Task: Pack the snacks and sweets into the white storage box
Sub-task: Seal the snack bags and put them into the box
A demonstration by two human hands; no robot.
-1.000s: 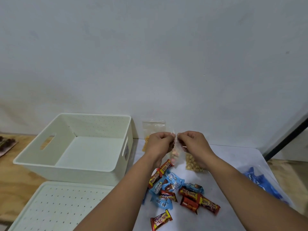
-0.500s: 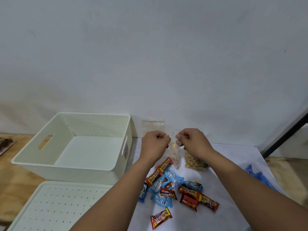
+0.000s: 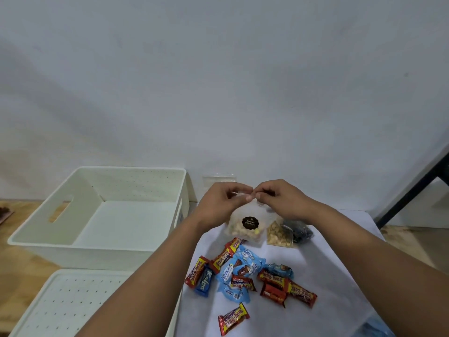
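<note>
My left hand (image 3: 222, 203) and my right hand (image 3: 279, 199) both pinch the top edge of a clear biscuit bag (image 3: 245, 227) with a round dark label, holding it just above the white cloth (image 3: 328, 276). The white storage box (image 3: 43, 244) stands to the left with nothing inside. Below the bag lies a heap of wrapped sweets (image 3: 243, 271) in red and blue wrappers. A second clear bag of pale snacks (image 3: 279, 235) and a dark packet (image 3: 300, 231) lie right of the held bag.
The box's perforated white lid (image 3: 73, 305) lies flat at the front left. A clear bag (image 3: 218, 178) leans on the wall behind my hands. A dark bar (image 3: 413, 188) slants at the far right. Something blue (image 3: 374, 329) sits at the cloth's front right.
The bag has turned to show its labelled face, and my hands have come together on its top edge. The view has shifted slightly.
</note>
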